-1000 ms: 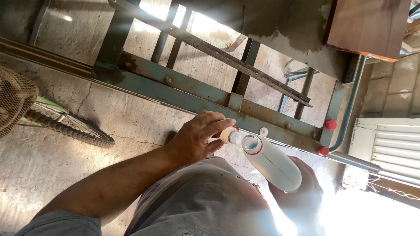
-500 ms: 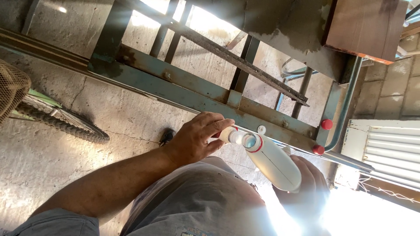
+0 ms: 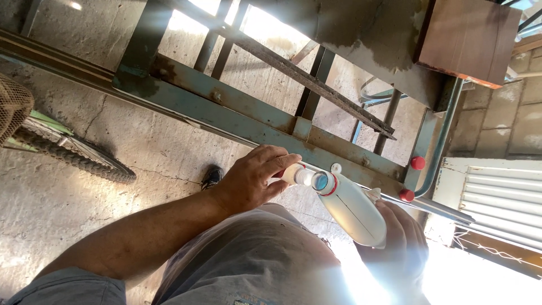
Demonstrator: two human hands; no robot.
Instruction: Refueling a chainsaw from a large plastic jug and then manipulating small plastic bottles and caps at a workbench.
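My right hand (image 3: pixel 395 248) wraps the white bottle (image 3: pixel 353 209) steady; my left hand (image 3: pixel 254 181), at nine o'clock, pinches its cap (image 3: pixel 291 173) for twisting

Workshop yard, rusty steel frame (image 3: pixel 254 121), concrete floor (image 3: pixel 68 203)
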